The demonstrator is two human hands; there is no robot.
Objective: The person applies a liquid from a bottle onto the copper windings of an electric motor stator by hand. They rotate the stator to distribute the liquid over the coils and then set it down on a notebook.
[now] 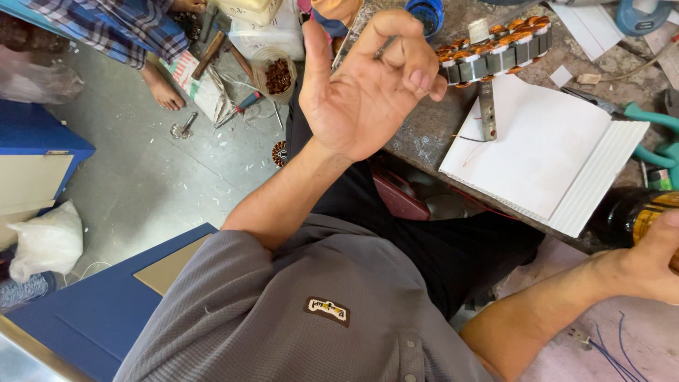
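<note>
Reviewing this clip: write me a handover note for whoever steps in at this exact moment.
Left hand: raised above the lap, palm up, fingers curled; whether it pinches anything thin is unclear.
Right hand: at the frame's right edge, thumb across a dark cylinder at the bench's edge.
Wound stator lies on the bench, untouched, copper coils in its slots. White pad is beside it, teal-handled tool beyond.
Done: coils sit in the stator.
Left: not readable here.

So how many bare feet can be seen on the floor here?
1: a bare foot on the grey concrete floor at upper left, below a plaid-clothed leg. A second may be hidden beyond the top edge.
</note>
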